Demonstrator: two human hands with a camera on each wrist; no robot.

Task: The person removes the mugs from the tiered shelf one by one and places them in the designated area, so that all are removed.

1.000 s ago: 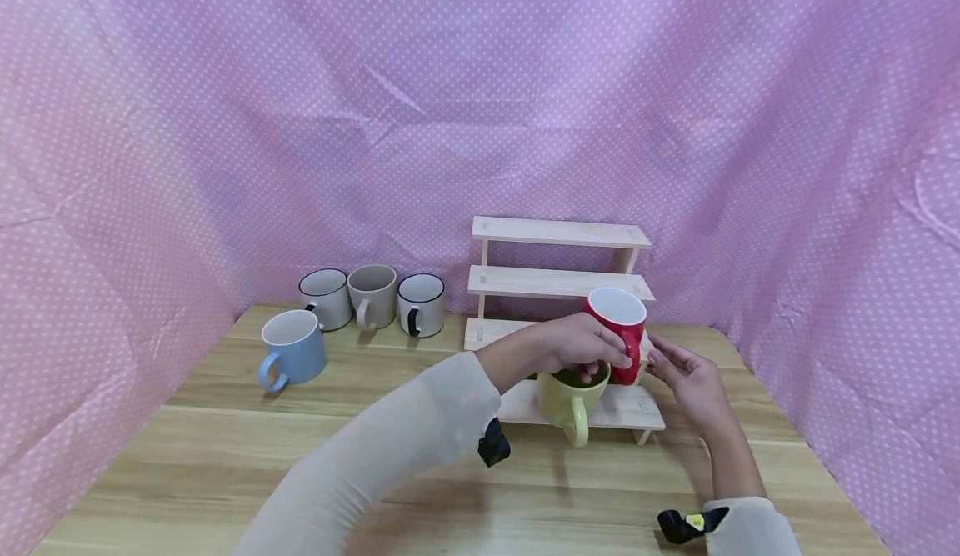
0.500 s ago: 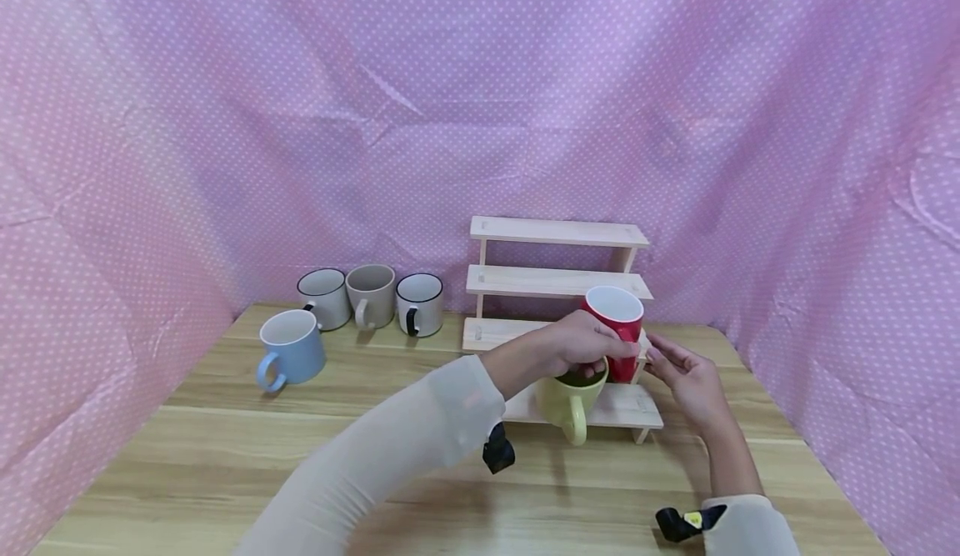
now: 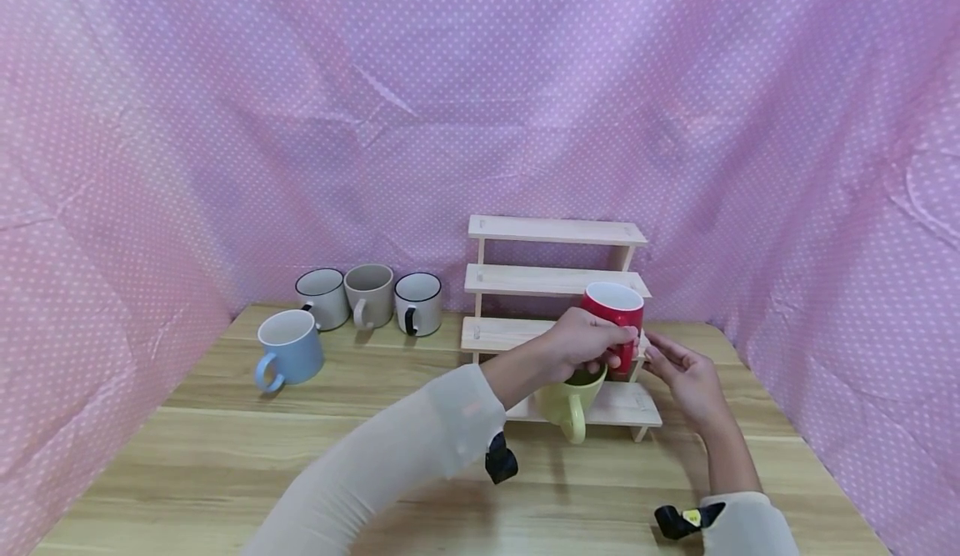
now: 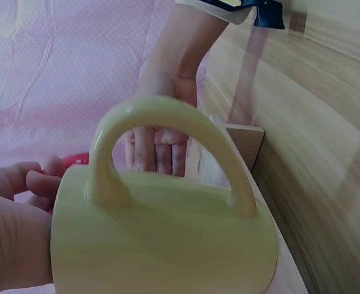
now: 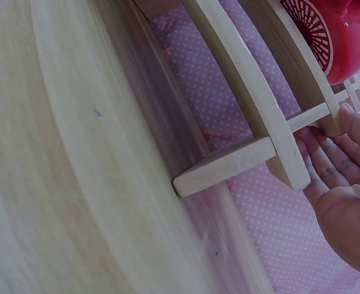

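My left hand [image 3: 581,341] grips the red mug [image 3: 628,318] at its near side, thumb pointing right. That mug is upright, white inside, and overlaps the right end of the second board from the bottom; its handle is mostly covered by my hand. Just below, a yellow-green mug [image 4: 161,245] stands on the bottom board, handle toward me. My right hand [image 3: 693,381] pinches the right end of the second board of the wooden tiered shelf [image 3: 555,279], thumb above and fingers beneath, as the right wrist view shows. The red mug's base [image 5: 311,30] appears patterned there.
On the left of the wooden table [image 3: 225,456] are a light blue mug [image 3: 296,354], a beige mug [image 3: 372,298] and two white mugs with black rims, one on the left [image 3: 324,302] and one on the right [image 3: 423,310]. A pink dotted cloth [image 3: 450,122] surrounds the table.
The red mug has risen slightly and its handle has become mostly hidden. My left thumb has shifted up and right across it. The right hand keeps its place at the board.
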